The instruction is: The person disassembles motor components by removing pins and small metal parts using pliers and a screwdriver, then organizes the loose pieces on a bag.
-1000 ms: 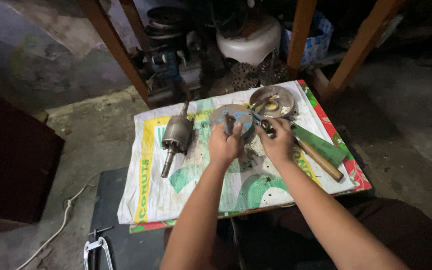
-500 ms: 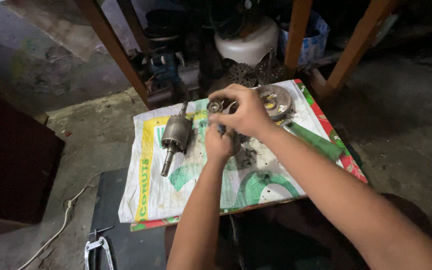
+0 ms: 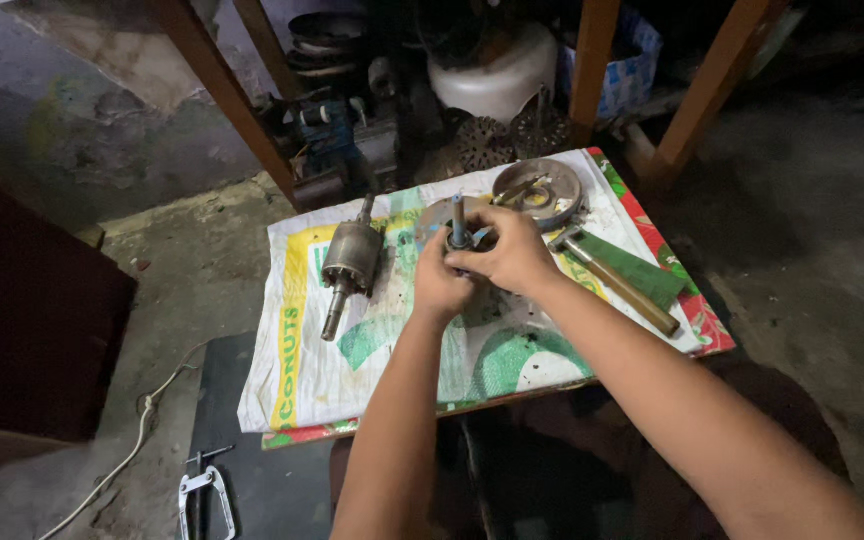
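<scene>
Both my hands meet over the middle of a printed white sack point(image 3: 322, 370) spread on the floor. My left hand point(image 3: 439, 283) and my right hand point(image 3: 514, 252) grip a round grey metal part point(image 3: 436, 216) with a blue-tipped shaft point(image 3: 457, 220) standing up between the fingers. A motor rotor point(image 3: 349, 262) with its steel shaft lies to the left on the sack. A hammer point(image 3: 614, 278) with a wooden handle lies to the right, beside a green strip.
A round metal cover point(image 3: 542, 190) holding small parts sits at the sack's far edge. Wooden table legs point(image 3: 222, 95), a white pot point(image 3: 492, 75) and motor parts stand behind. A clamp tool point(image 3: 202, 495) and a white cord point(image 3: 132, 450) lie at the lower left.
My right hand has come back from the far side of the part and now wraps it beside my left hand. The shaft now stands upright between them.
</scene>
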